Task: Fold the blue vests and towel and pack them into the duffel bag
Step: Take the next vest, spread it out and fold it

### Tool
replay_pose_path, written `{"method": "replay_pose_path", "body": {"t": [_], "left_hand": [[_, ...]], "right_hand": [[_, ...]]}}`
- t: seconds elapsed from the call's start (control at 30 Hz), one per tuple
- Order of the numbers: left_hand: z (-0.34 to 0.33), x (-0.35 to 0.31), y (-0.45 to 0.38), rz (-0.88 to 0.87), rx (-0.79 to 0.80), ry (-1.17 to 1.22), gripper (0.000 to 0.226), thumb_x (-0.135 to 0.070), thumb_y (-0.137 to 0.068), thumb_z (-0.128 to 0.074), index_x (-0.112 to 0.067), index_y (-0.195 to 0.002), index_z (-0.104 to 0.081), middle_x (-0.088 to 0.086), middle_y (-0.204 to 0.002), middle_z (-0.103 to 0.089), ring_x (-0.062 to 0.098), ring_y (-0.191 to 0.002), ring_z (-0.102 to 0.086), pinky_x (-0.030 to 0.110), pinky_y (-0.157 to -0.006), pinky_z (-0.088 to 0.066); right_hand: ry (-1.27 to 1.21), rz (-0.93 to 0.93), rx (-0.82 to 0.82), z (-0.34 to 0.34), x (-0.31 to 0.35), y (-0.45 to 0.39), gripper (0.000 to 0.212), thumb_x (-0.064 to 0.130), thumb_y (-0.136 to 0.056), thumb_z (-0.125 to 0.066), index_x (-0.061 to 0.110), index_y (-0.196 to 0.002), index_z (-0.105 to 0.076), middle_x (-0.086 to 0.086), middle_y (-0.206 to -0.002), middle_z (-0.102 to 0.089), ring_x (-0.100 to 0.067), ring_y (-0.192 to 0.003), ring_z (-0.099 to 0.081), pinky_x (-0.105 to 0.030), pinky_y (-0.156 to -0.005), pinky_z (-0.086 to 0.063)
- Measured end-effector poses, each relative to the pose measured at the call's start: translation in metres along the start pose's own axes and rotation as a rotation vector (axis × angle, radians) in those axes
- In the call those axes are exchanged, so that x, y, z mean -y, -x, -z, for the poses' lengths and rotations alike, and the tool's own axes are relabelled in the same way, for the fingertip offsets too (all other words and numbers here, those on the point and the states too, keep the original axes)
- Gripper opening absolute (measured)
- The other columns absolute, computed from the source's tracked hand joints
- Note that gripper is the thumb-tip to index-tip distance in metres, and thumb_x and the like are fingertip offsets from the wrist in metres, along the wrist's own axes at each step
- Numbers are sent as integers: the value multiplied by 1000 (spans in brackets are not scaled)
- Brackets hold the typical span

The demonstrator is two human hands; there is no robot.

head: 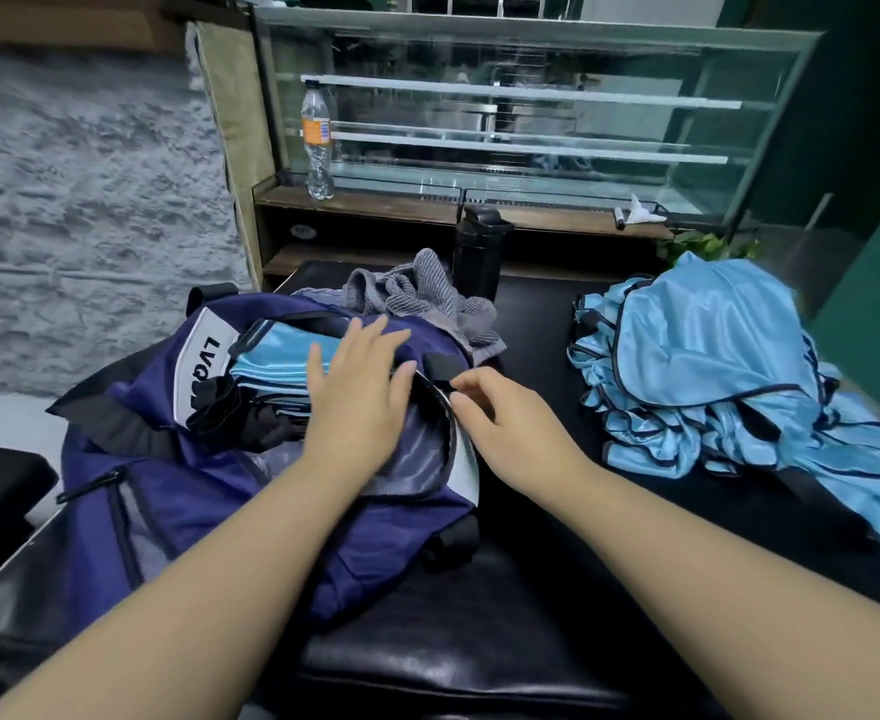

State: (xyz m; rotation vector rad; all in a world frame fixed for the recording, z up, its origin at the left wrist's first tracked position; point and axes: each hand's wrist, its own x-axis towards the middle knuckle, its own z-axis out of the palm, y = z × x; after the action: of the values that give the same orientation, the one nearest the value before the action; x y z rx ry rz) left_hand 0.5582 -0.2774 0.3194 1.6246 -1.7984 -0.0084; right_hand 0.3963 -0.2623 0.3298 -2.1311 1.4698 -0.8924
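Vests [271,363] lie folded in the open bag [209,475] under our flat left hand [357,394], while our right hand [500,423] pinches the bag's rim, with the towel [422,298] bunched behind, a flask [477,252] beyond it, and loose vests [713,366] heaped right.

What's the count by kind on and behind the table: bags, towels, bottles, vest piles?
Duffel bag: 1
Grey towel: 1
Bottles: 2, a black shaker and a clear plastic bottle
Blue vest piles: 2, a folded stack in the bag and a loose heap; single vests cannot be counted
Total: 6
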Motion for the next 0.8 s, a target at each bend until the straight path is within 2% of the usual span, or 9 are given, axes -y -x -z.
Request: {"method": "replay_pose_path", "body": {"t": [0.07,0.13,0.23,0.33,0.4,0.5,0.63,0.8], "left_hand": [[-8,-32,13,-63,-92,118,38,-27,-99,-41,-22,-137,-47,-3,-152,-34,16,-146,-18,43,-116,-2],[-21,-63,27,-112,-96,204,42,-26,-98,-39,-22,-140,-43,-3,-153,-32,14,-146,-16,41,-117,-2],[-48,-95,60,-143,19,289,48,-30,-100,-32,-25,-148,-30,-5,-158,-20,11,-146,-6,34,-118,1],[-78,-99,97,-204,119,195,51,-36,-98,-24,-33,-149,-17,-9,-159,-11,10,-145,-1,37,-118,-2],[-88,-94,106,-101,199,185,51,-34,-102,-27,-37,-150,-10,-12,-159,-2,8,-145,4,38,-120,-3],[-90,-91,103,89,245,290,50,-29,-103,-30,-32,-151,-15,-12,-159,-5,6,-146,1,33,-119,-7],[-93,-98,103,19,294,92,50,-30,-103,-30,-28,-151,-16,-6,-160,-8,12,-147,-6,34,-117,-14],[-95,-99,104,18,321,35,49,-31,-102,-29,-28,-151,-19,-7,-160,-11,10,-146,-9,32,-116,-17]], "right_hand": [[56,30,-44,7,-12,13,28,25,-98,-49,16,-123,-56,3,-119,-63,-13,-109,-56,-24,-91,-40],[112,46,-89,17,-27,29,31,22,-98,-48,14,-127,-54,2,-124,-60,-16,-115,-53,-27,-96,-39],[201,11,-107,32,-61,62,36,22,-98,-47,13,-133,-49,2,-131,-55,-15,-122,-48,-24,-103,-34],[395,-39,-97,56,-110,103,41,19,-95,-52,11,-135,-46,-2,-134,-53,-20,-124,-47,-25,-102,-30],[456,-139,-186,73,-142,126,44,14,-93,-54,7,-136,-46,-8,-136,-51,-26,-127,-46,-28,-105,-28],[359,-417,-478,86,-162,132,47,12,-94,-50,3,-139,-40,-13,-145,-42,-27,-136,-34,-36,-113,-23],[428,-471,-466,83,-171,120,51,18,-94,-49,5,-142,-36,-9,-153,-30,-23,-142,-23,-40,-113,-21],[331,-543,-646,88,-184,110,49,19,-95,-48,5,-141,-37,-9,-153,-30,-24,-141,-24,-41,-113,-22]]}}
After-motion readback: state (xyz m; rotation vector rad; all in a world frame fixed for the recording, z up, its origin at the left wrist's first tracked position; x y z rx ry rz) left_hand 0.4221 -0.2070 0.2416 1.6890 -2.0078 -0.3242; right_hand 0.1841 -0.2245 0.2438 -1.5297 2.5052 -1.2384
